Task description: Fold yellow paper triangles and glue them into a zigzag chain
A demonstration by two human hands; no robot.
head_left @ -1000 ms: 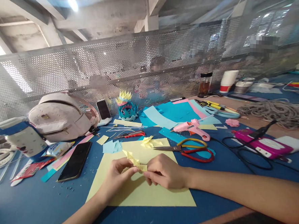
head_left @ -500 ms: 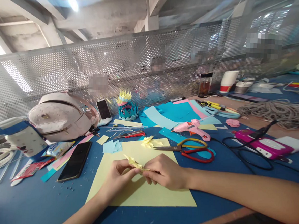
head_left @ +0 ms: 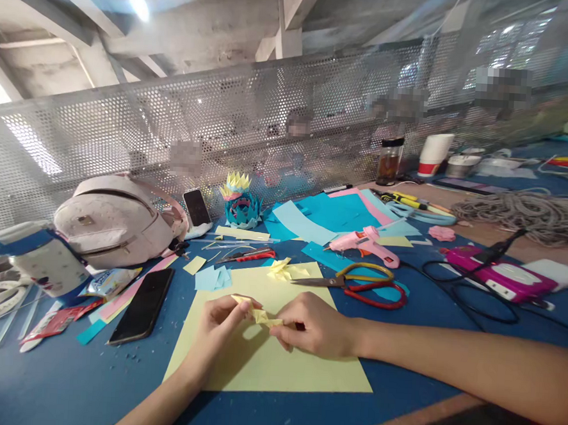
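**Two hands pinch a small folded yellow paper**

The person's left hand (head_left: 216, 327) and right hand (head_left: 315, 326) are close together over a big yellow sheet (head_left: 274, 369). The sheet lies flat on the blue table (head_left: 62, 385).

A small folded yellow paper (head_left: 260, 314) sits between the two hands. The left hand pinches its left end with the thumb and fingers. The right hand pinches its right end with the fingertips. Both hands are closed tight on it. The little paper fills the small gap between the hands and is held just above the big sheet.

Scissors (head_left: 361, 284) with yellow and red handles lie just behind the right hand, with the blades pointing left. Another little yellow folded piece (head_left: 283, 269) rests at the far edge of the big sheet. Some light blue paper squares (head_left: 212, 277) lie near it on the left.

A black phone (head_left: 143, 305) lies on the table to the left of the sheet. A pink glue gun (head_left: 366, 242) lies farther back on blue paper. A pale pink backpack (head_left: 113, 218) sits at the back left. A blue and yellow paper flower (head_left: 240, 203) stands near the metal wall full of holes.
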